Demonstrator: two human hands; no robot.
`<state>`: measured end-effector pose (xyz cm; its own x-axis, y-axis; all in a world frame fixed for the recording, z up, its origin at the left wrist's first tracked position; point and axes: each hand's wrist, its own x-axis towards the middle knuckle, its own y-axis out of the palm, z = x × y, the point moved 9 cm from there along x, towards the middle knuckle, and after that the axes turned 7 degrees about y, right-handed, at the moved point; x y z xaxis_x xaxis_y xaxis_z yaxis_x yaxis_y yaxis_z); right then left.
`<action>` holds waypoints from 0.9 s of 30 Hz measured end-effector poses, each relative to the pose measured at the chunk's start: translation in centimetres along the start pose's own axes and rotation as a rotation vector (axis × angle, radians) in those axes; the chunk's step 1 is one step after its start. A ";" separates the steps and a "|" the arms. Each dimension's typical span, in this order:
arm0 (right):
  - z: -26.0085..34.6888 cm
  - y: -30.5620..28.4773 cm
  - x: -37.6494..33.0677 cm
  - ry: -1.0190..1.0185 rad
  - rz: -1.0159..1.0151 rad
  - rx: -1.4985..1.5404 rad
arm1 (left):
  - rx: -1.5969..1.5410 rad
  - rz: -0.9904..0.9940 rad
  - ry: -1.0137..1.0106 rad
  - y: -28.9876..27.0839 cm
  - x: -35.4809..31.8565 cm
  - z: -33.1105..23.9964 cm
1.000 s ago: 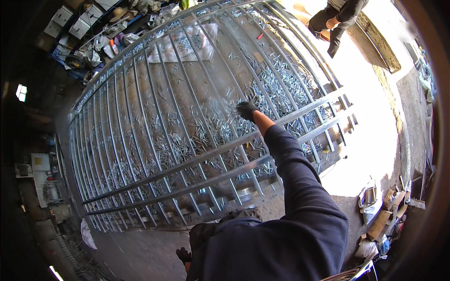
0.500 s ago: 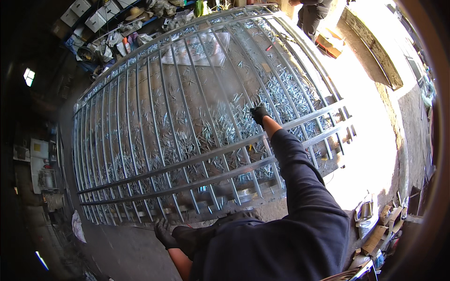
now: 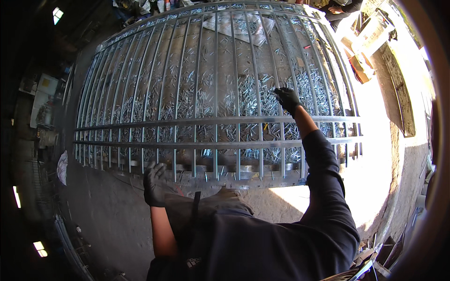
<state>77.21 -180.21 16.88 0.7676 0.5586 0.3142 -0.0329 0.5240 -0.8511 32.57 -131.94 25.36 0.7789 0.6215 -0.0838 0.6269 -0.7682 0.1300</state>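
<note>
A large panel of silvery metal bars with two long cross rails lies flat in front of me. My right hand, in a black glove, is at one of its upright bars, above the upper rail. Its fingers curl over that bar, and the fingertips show on the bar's left side. My left hand, also gloved in black, is beside the near ends of the bars at left, fingers apart and nothing seen in them. Many small shiny metal pieces lie scattered beneath the bars, thickest near my right hand.
A whitish plastic sheet or sack with more pieces lies under the far bars. Another person is at the far right, near an open cardboard box. A long, worn trough-like beam lies on the sunlit right. Clutter lines the far edge.
My left hand has risen from low beside my body toward the panel's near bar ends, fingers spreading. My right hand stays near the same bar. The whole view has turned.
</note>
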 end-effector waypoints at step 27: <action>63.0 -1.6 -28.9 -0.715 0.675 0.576 | -0.019 0.343 0.394 2.0 -32.5 -2.2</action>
<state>14.72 -156.72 35.67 -0.0528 0.9804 0.1900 -0.7317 0.0915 -0.6755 8.47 -153.35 30.52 0.8718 0.3479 0.3447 0.3333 -0.9372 0.1029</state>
